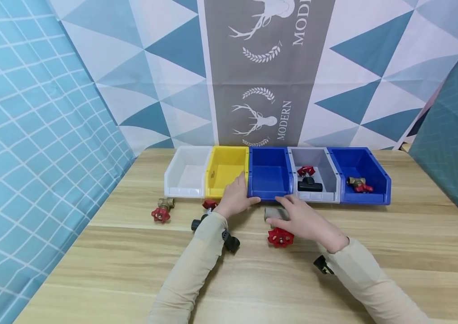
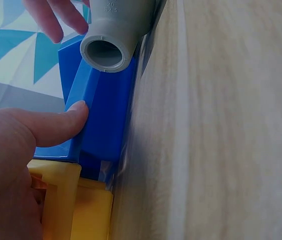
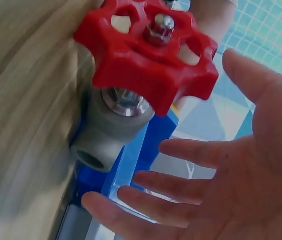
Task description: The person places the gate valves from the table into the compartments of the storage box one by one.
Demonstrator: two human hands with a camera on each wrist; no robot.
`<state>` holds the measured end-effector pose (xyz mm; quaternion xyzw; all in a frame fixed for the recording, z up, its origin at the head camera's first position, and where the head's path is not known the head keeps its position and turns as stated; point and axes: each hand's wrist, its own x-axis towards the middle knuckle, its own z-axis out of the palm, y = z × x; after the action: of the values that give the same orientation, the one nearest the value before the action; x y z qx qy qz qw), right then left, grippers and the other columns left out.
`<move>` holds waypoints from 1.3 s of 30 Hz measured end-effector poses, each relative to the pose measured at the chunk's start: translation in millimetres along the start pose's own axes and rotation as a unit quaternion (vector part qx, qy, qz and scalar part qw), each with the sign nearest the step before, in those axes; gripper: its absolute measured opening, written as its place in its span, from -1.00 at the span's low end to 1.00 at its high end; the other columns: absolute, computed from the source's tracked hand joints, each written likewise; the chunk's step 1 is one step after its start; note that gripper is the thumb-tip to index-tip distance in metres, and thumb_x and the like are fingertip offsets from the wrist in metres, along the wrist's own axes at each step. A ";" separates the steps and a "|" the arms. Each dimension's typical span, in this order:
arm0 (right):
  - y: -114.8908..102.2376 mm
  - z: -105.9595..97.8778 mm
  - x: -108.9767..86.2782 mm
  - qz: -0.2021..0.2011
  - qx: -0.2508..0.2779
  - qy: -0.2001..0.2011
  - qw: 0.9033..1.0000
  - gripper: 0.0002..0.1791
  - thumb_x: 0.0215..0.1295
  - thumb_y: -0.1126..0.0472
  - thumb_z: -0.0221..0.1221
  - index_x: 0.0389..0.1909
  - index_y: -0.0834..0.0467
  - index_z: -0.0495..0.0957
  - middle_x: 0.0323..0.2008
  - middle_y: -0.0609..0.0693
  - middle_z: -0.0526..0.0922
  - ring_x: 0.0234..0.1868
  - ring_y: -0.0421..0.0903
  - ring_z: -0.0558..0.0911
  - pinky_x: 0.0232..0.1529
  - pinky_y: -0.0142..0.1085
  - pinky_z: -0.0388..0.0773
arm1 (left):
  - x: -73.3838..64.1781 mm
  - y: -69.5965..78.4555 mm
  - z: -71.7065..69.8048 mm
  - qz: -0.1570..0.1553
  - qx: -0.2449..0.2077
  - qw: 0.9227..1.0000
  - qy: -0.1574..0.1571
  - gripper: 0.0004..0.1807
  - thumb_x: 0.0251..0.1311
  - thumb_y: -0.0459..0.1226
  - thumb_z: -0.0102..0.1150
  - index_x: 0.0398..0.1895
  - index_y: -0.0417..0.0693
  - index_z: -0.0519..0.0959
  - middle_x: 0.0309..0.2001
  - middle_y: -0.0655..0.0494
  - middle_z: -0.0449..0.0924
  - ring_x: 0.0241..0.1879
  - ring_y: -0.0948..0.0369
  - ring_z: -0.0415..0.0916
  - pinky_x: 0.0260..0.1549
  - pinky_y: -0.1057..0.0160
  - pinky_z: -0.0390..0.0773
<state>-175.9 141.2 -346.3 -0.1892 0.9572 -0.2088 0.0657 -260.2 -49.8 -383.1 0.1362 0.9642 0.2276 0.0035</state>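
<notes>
My left hand (image 1: pixel 236 197) rests at the front of the yellow bin (image 1: pixel 229 170) and the middle blue bin (image 1: pixel 270 177). Its thumb lies straight along the blue bin's front rim in the left wrist view; the other fingers are mostly hidden there. On the table before the blue bin lies a grey pipe valve (image 1: pixel 274 214) with a red handwheel (image 1: pixel 280 238). Beside this valve is my right hand (image 1: pixel 303 218), its fingers spread. In the right wrist view a gap shows between the fingers and the valve (image 3: pixel 113 120).
A white bin (image 1: pixel 190 174) stands at the row's left end. The grey bin (image 1: pixel 319 196) holds a black valve, the right blue bin (image 1: pixel 364 198) a brass one. Another brass valve (image 1: pixel 166 203) lies on the table; a black valve (image 1: pixel 197 223) is partly hidden by my left forearm.
</notes>
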 end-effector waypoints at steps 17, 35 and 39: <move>-7.2 19.1 1.5 -0.014 -0.018 -0.033 0.999 -0.06 0.01 -0.30 0.17 0.30 0.21 0.19 0.26 0.27 0.21 0.19 0.20 0.32 0.12 0.11 0.33 | 0.3 1.2 -1.2 0.000 0.001 1.000 -0.001 0.04 0.05 0.05 0.20 0.39 -0.25 -0.16 0.35 -0.15 0.08 0.29 0.01 0.12 0.31 0.05 0.08; -12.0 32.8 -0.6 -0.020 -0.015 0.005 1.000 -0.08 -0.05 -0.01 0.29 0.27 0.35 0.14 0.20 0.40 0.19 0.24 0.34 0.17 0.19 0.12 0.25 | -0.3 0.8 0.4 -0.007 -0.003 1.000 -0.001 0.04 0.04 0.06 0.20 0.39 -0.22 -0.16 0.36 -0.11 0.08 0.28 0.03 0.14 0.31 0.06 0.08; -12.4 33.2 0.3 -0.019 -0.022 0.006 1.000 -0.09 -0.05 0.01 0.27 0.27 0.35 0.14 0.21 0.40 0.18 0.25 0.33 0.16 0.21 0.11 0.23 | 0.0 0.9 -0.1 -0.011 -0.005 1.000 -0.001 0.04 0.03 0.07 0.20 0.40 -0.21 -0.16 0.36 -0.11 0.07 0.28 0.03 0.14 0.31 0.06 0.07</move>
<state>-165.2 118.2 -371.1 -0.2078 0.9581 -0.1904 0.0519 -260.0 -49.1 -382.6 0.1260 0.9644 0.2323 0.0075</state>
